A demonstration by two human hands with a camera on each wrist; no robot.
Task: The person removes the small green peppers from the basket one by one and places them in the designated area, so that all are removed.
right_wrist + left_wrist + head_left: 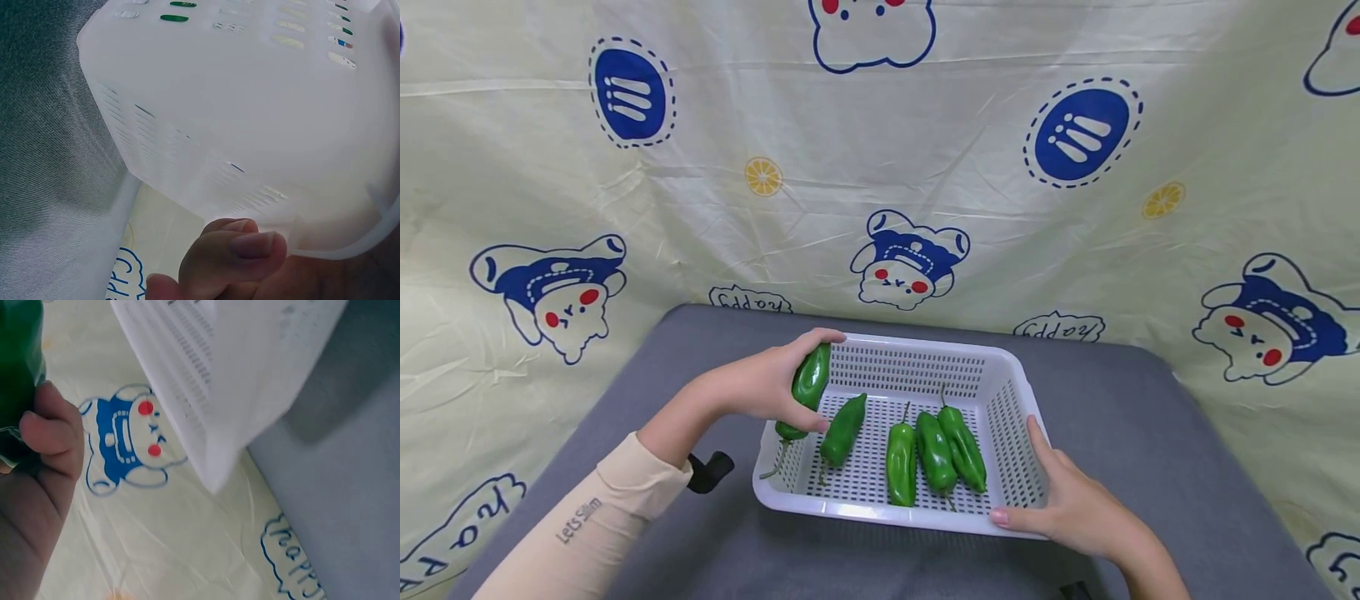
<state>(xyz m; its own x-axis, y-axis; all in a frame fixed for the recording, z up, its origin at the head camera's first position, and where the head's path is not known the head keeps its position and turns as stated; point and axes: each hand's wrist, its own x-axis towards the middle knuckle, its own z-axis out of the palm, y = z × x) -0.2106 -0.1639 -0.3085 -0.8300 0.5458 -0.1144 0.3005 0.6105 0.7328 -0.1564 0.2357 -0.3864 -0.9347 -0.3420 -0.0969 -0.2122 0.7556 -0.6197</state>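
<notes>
1. The cloth, pale and printed with blue cartoon bears, fills the top and both sides of the head view.
2. The table, grey, spreads across the bottom of the frame.
3. The basket, white plastic with slotted walls, is at the lower centre, between the hands.
4. A sleeve, cream with dark lettering, enters from the lower left corner.
5. The right hand, at the lower right, grips the basket's right end, its thumb on the rim near the corner and its fingers bent under the edge.
6. The left hand, left of centre, has its fingers curled round a green pepper, which is over the basket's left end, stem pointing down.
7. Inside the basket, a second pepper lies by the left thumb.
8. Three more peppers lie close together right of the basket's middle.
</notes>
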